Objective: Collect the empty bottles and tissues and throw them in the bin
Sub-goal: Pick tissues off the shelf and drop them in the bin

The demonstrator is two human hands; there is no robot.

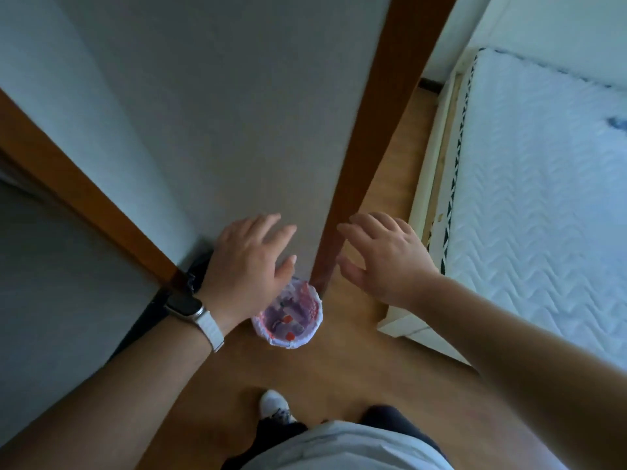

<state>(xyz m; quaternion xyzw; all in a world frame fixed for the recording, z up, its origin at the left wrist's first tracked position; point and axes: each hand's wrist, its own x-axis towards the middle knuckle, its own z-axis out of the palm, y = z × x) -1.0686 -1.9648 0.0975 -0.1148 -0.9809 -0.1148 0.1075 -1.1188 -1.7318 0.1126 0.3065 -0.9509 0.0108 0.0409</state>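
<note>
The bin [288, 313] sits on the wooden floor [339, 368] just below the middle of the frame. It is small and round, with a pale bag pulled over its rim. Inside it lie things with red caps, maybe bottles, but the view is too blurry to be sure.

The left hand [247, 256] hangs over the bin's upper left edge. Its grip is wide open, fingers spread, and it holds nothing. A watch [185, 305] with a white strap is on that wrist.

The right hand [383, 252] is up and to the right of the bin. Its grip is open too, with the fingers loose and empty.

Behind the bin stands a grey wall [220, 113] with a brown wooden strip [373, 137] down its corner. A dark thing lies on the floor at the foot of the wall, left of the bin.

A white bed [543, 198] with a zigzag pattern fills the right side of the frame.

At the bottom, a white shoe [273, 403] points toward the bin.
</note>
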